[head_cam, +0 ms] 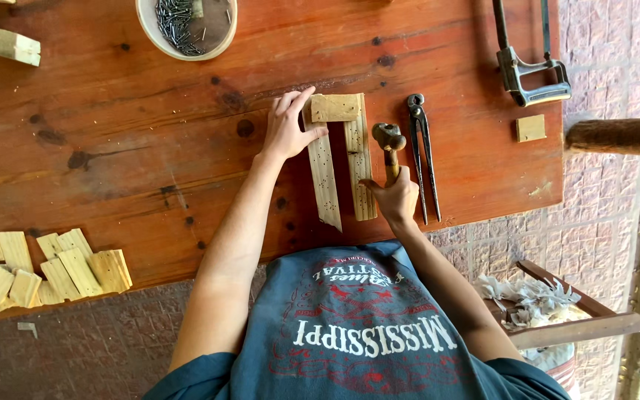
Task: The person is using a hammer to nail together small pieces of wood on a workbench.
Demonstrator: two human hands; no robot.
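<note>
My left hand (287, 124) rests on the far end of two pale wooden slats (325, 174) lying side by side on the reddish wooden table (112, 133), its fingers touching a small wood block (334, 107) laid across their tops. My right hand (396, 198) grips the handle of a hammer (389, 141), whose metal head hovers just right of the slats. The slats carry rows of small holes or nail marks.
Black pincers (421, 152) lie right of the hammer. A hacksaw (527, 70) and a small wood block (530, 128) sit at the far right. A white bowl of nails (187, 26) stands at the top. Several cut wood pieces (46, 270) are piled left. A wooden crate (557, 311) stands on the brick floor.
</note>
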